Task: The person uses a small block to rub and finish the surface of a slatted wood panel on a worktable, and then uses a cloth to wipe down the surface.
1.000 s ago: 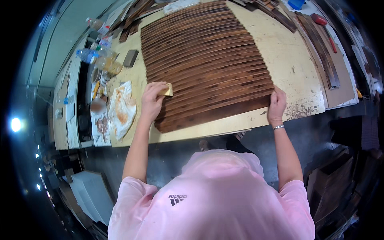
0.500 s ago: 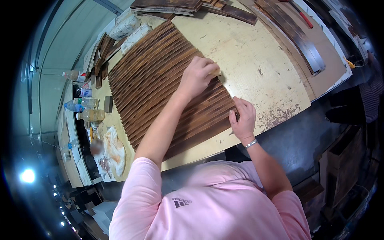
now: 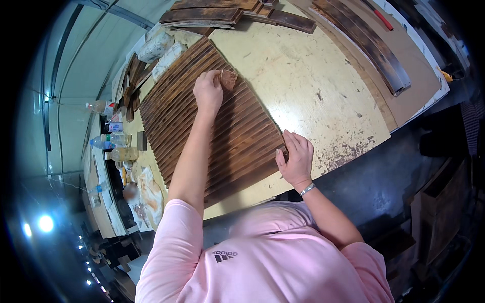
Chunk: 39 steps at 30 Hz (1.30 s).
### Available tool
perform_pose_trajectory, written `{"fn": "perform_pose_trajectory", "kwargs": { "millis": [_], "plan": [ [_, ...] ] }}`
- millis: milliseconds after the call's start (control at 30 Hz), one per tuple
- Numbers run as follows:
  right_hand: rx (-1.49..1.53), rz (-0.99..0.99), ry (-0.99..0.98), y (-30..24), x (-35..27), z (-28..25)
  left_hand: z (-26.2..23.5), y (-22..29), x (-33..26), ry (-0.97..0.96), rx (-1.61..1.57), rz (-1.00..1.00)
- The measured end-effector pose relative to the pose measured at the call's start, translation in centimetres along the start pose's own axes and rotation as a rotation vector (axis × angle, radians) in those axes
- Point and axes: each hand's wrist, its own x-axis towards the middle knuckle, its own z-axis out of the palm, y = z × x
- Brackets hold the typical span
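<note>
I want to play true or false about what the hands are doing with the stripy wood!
1. The left hand presses a small brown pad onto the slatted wooden panel. True.
2. The right hand is up in the air. False: it rests on the panel's near right edge.
3. The panel lies on a pale worktable. True.
4. The bottles stand right of the panel. False: they stand left.

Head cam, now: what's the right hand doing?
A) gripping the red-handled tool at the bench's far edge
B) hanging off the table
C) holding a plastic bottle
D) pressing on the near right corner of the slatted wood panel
D: the right hand lies flat on the near right corner of the dark slatted wood panel, while the left hand holds a brown pad against the slats farther up.
</note>
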Motion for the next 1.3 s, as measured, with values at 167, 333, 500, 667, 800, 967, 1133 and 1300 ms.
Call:
{"fn": "perform_pose_trajectory", "kwargs": {
  "millis": [167, 333, 500, 667, 800, 967, 1133, 1300],
  "plan": [
    [-0.017, 0.022, 0.031, 0.5, -0.1, 0.0, -0.4, 2.4, -0.3, -0.199, -0.191, 0.218],
    [-0.030, 0.027, 0.034, 0.2, 0.0, 0.2, -0.6, 1.5, 0.3, -0.250, -0.391, -0.017],
    [-0.039, 0.035, 0.048, 0.2, 0.0, 0.2, -0.2, 2.0, 0.7, -0.154, -0.177, 0.019],
    [-0.022, 0.045, 0.055, 0.0, -0.1, 0.2, -0.2, 2.8, 1.0, -0.470, -0.355, -0.174],
    [-0.039, 0.032, 0.076, 0.1, -0.1, 0.3, -0.5, 2.3, 1.5, -0.238, -0.241, 0.205],
    [-0.043, 0.017, 0.084, 0.4, -0.2, 0.4, -2.5, -0.4, 0.0, -0.453, -0.215, 0.451],
    [-0.054, 0.040, 0.066, 0.1, -0.1, 0.2, -10.4, -9.0, -5.0, -0.511, 0.073, 0.395],
    [-0.063, 0.022, 0.087, 0.4, -0.2, 0.5, -10.6, -8.3, -3.2, -0.290, 0.030, 0.332]
  ]
}}
